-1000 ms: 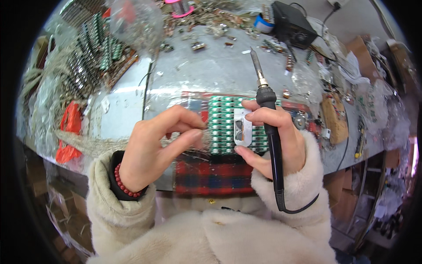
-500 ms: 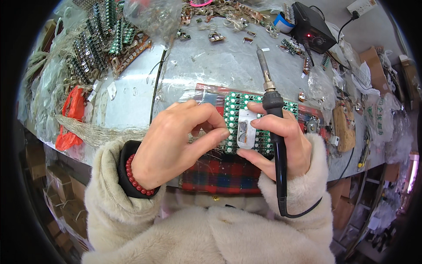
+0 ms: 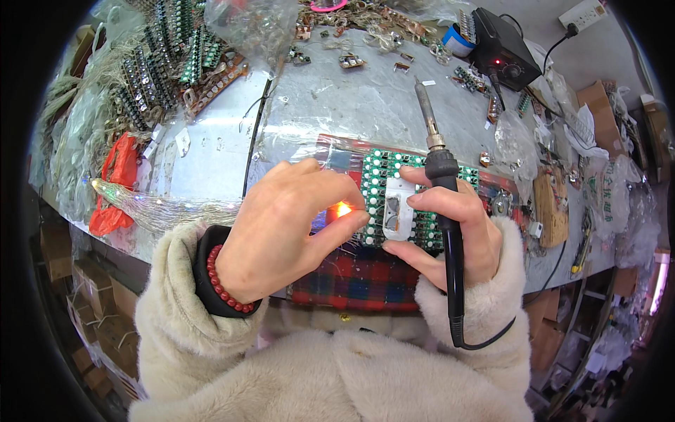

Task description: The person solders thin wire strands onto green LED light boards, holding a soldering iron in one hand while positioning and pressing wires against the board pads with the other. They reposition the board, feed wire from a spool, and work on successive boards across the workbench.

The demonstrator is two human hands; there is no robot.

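Observation:
My left hand [image 3: 288, 221] is closed in a pinch at the left edge of a green circuit board panel [image 3: 373, 169] with rows of white round parts. What its fingertips hold is hidden. An orange light [image 3: 342, 209] glows just behind the thumb and forefinger. A bundle of thin clear fibre strands [image 3: 176, 209] runs left from under this hand, its far end lit. My right hand [image 3: 460, 228] grips a black-handled soldering iron [image 3: 450, 232], tip pointing up and away. Its thumb and fingers also hold a small white plastic case [image 3: 399, 191] over the panel.
A red plaid cloth [image 3: 358, 281] lies under the panel. At the back right stands a black soldering station [image 3: 503, 49] with a red light. Piled circuit strips [image 3: 144, 84] fill the back left, near an orange-red plastic bag [image 3: 121, 165]. A wooden block [image 3: 550, 200] sits at right.
An orange light has come on behind my left fingertips, and the fibre strands now glow. Both hands keep nearly the same place; the whole view has shifted slightly.

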